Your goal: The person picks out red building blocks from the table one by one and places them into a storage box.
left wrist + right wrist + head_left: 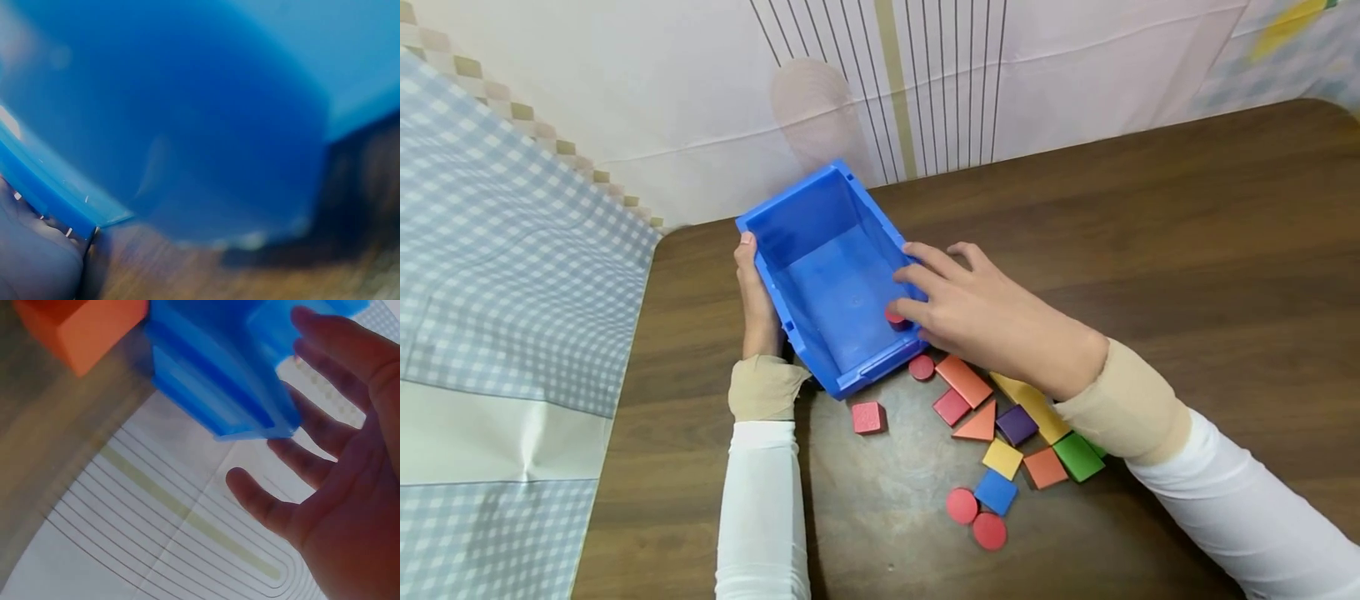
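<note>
A blue plastic bin [835, 283] is tilted above the table's left part. My left hand [756, 300] grips its left side, with the thumb at the rim. The bin's wall [206, 125] fills most of the left wrist view, blurred. Over the right rim reaches my right hand [981, 312], fingers spread and slightly bent. A red block [897, 318] is in the bin by one of its fingertips. In the right wrist view, the fingers of the right hand [350, 506] are apart beside the bin's wall [212, 375], and no block shows between them.
Below the bin, a red cube [868, 417] lies apart from several coloured blocks, among them an orange triangle [977, 423], a purple block [1017, 424], a blue block [996, 492] and red discs [989, 531]. Printed cloth [685, 108] hangs behind the wooden table [1187, 250].
</note>
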The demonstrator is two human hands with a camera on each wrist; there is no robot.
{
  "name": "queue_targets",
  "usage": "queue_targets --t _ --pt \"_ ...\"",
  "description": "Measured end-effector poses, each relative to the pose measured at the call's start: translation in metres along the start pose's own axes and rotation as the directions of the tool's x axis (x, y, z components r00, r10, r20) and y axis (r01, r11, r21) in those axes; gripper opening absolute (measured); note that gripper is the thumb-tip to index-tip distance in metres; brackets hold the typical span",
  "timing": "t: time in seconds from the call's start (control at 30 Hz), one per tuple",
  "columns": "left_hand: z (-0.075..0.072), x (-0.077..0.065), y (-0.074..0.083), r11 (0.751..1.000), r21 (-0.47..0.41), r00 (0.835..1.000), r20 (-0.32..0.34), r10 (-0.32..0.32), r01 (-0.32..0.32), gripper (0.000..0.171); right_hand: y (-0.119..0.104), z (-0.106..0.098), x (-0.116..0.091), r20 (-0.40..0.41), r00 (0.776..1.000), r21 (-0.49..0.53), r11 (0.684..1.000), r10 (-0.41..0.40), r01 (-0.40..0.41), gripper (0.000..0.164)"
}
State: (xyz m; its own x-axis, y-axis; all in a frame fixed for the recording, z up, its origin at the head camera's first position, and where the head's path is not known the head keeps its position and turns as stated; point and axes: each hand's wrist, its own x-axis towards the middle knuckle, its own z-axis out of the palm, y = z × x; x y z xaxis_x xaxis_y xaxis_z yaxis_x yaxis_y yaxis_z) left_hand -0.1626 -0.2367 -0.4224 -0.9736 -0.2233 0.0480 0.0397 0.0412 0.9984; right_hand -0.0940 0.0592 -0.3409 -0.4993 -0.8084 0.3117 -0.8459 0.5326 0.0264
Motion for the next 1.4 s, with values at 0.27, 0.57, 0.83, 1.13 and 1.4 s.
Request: queue_targets --t 0.27,0.57,0.83,1.13,1.4 --pt "-0.001 0.002 -0.002 1.0 -0.004 1.0 -0.026 -0.014 0.014 0.062 -0.007 0.003 -0.004 0.04 0.999 0.005 1.0 0.008 -0.009 0.04" --pt "-0.003 0.004 -0.003 1.0 0.003 0.999 -0.038 0.023 -0.023 0.06 -0.006 0.001 -0.001 0.118 0.993 0.085 0.996 0.021 -0.031 0.047" --pt "-0.006 0.0 -0.004 1.0 0.015 1.0 -0.019 -0.009 0.01 0.063 -0.011 -0.003 0.003 0.158 0.987 0.117 0.992 0.027 -0.046 0.054" --pt "-0.004 -0.005 -0.004 0.999 -0.007 0.999 -0.018 -0.037 0.037 0.063 -0.011 -0.004 0.002 0.162 0.986 0.111 0.993 0.025 -0.043 0.051" --pt "-0.001 -0.001 0.0 1.0 -0.007 1.0 -0.007 -0.017 0.017 0.062 -0.01 -0.005 0.0 0.058 0.998 0.074 0.997 -0.006 0.002 0.045"
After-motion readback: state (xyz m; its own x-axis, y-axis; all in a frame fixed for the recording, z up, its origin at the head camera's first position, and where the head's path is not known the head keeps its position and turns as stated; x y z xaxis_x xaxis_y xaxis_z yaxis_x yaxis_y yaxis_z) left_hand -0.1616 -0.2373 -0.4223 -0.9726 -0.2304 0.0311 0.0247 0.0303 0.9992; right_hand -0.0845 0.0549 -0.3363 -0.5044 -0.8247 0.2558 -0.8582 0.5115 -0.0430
